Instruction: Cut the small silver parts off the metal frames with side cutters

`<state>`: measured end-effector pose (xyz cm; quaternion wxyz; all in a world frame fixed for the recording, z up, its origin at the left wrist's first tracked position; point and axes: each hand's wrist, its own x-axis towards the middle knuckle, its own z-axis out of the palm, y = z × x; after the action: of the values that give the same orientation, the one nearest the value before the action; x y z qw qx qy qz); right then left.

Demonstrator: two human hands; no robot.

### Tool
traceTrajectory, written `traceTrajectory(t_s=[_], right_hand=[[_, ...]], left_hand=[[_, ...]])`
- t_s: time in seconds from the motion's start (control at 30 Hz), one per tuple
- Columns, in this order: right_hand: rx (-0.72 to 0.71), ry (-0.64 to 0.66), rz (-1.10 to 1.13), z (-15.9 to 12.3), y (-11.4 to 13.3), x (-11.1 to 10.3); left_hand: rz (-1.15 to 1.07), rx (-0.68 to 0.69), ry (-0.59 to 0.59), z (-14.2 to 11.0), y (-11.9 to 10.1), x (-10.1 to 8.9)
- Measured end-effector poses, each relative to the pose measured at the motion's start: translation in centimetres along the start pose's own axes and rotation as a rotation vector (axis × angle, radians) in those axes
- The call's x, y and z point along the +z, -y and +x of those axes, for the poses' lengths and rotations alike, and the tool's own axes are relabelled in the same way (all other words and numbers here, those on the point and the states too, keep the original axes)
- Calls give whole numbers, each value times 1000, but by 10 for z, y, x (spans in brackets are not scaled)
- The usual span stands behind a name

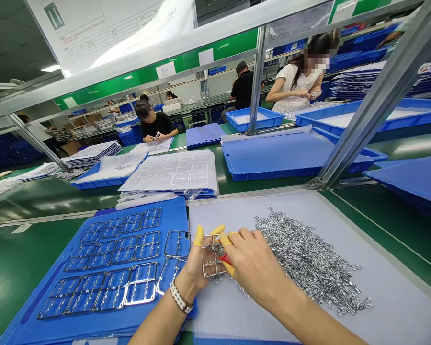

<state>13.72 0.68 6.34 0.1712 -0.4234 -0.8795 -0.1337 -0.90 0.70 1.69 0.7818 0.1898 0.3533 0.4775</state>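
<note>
Nearest the camera, bare forearms (273,316) rise from the bottom edge to the two hands, held over a pale board (233,316). The left hand (196,266), with a white beaded band (180,297) at its wrist, is closed on a small open metal frame (211,261), pinching it with fingers capped in yellow finger cots (198,235). The right hand (253,258) is curled around a pair of red-handled side cutters (225,259), their steel nose at the frame. The fingers hide much of the tool, so exactly where it meets the metal is hard to make out.

The frame looks light, thin and stiff, though it might bend if squeezed across its middle. Its outer rail seems the safest place to hold, clear of any small attached parts. Cut edges may be sharp, and the small pieces look easy to scatter.

A heap of loose silvery metal pieces (309,258) lies on the board, just right of the hands. To the left, rows of similar metal frames (111,258) rest on a blue sheet (168,215) on the green surface (21,278). Farther off are stacked plastic sheets (168,175), blue trays (283,155) and two co-workers (154,122) (298,79) busy at the benches.
</note>
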Motion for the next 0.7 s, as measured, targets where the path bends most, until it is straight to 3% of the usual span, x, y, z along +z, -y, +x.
traceTrajectory(t_s=[0.7], right_hand=[[-48, -17, -90, 0, 2, 2]], left_hand=[[34, -7, -30, 0, 1, -3]])
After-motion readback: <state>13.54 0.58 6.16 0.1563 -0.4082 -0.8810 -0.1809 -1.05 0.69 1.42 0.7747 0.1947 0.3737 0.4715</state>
